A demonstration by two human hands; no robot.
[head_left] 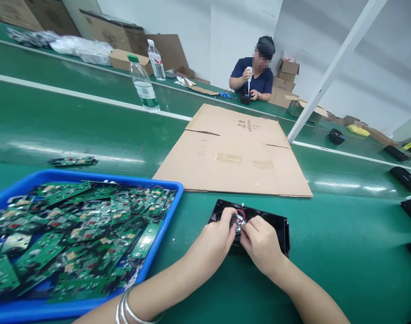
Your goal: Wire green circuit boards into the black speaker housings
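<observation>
**Two hands pinch a small part over a black shell**

Dozens of green circuit boards [73, 234], flat and rectangular with small red and cream parts, lie heaped in a blue plastic tray [164, 211] at the left. One more board [73, 161] lies alone on the glossy green belt [343, 252] beyond the tray. Further back stand two clear ribbed bottles [143, 83], with brown cartons and crumpled plastic bags behind them.

A flattened sheet of corrugated cardboard [232, 153], taped at its seam, lies mid-belt. Just in front of it sits a shallow black plastic shell [279, 225], rectangular with a raised rim. The left hand [214, 240], silver bangles at its wrist, and the right hand [261, 243] meet over the shell's left part. The fingertips of both are closed together on a small round metallic part [238, 221], perhaps a speaker, though it is mostly hidden; thin red and white wires [242, 211] curl from it.

Across the belt a person [254, 76] in a dark blue shirt holds a white tube upright. Glossy black housings [406, 177] lie along the right edge.
</observation>
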